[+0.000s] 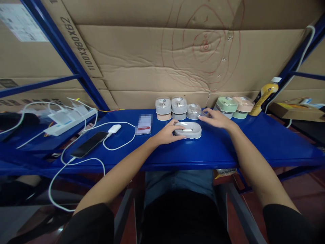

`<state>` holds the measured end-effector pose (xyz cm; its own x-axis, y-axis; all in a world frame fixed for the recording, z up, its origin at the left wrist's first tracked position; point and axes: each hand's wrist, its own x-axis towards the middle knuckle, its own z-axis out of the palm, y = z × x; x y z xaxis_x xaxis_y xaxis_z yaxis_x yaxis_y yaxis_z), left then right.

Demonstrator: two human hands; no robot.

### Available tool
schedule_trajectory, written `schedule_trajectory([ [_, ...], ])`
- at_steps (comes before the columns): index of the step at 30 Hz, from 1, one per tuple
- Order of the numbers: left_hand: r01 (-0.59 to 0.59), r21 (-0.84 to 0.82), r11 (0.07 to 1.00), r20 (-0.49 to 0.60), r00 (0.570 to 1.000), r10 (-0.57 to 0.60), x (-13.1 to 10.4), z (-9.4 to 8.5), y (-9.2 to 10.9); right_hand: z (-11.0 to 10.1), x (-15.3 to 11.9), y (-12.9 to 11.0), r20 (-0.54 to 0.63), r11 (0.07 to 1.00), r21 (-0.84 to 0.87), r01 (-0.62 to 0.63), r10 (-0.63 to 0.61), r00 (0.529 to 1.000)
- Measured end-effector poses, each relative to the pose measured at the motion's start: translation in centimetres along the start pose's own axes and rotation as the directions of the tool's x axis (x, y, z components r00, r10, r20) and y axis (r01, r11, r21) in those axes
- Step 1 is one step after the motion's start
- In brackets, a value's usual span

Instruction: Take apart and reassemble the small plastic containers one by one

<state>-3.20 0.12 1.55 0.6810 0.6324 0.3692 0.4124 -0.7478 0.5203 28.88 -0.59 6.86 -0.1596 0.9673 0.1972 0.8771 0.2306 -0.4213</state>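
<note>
As left grip clasps gray container by rim, right grip (hold unclear) beside, tabletop spanning rightward

Yellow bottle, black phone

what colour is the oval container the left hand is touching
The oval container is light grey; it shows in the head view, the only one here.

A gray container blocks level passage between the left hand and the right hand. Stacked boxes stand just beyond the left hand, a green-topped box beyond the right. Bare tabletop leaves room rightward of the right wrist, nearer than the bottle.
</note>
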Motion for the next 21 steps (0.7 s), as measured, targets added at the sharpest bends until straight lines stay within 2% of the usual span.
schedule_trajectory([
  [3,0.02,0.003,1.0,0.022,1.0,-0.02,0.0,0.0,0.1,-0.4,0.1,0.2,0.08,0.995,-0.021,-0.101,0.102,0.992],
  [7,0.046,0.017,0.999,0.016,0.999,-0.046,0.1,0.0,0.0,-0.8,0.0,-0.1,0.146,0.991,-0.011,-0.131,0.131,0.981],
  [10,0.061,0.029,0.998,-0.036,0.998,-0.06,0.2,-0.5,-0.2,-1.1,0.0,0.3,0.147,0.99,-0.033,-0.138,0.142,0.979],
  [15,0.118,0.074,0.99,-0.147,0.983,-0.107,0.4,-1.2,-1.3,-1.3,0.3,1.4,0.191,0.986,-0.117,-0.118,0.139,0.972],
  [21,0.182,0.106,0.978,-0.12,0.978,-0.169,0.4,-0.9,-2.7,-1.0,0.4,2.0,0.209,0.991,-0.13,-0.023,0.05,0.977],
])
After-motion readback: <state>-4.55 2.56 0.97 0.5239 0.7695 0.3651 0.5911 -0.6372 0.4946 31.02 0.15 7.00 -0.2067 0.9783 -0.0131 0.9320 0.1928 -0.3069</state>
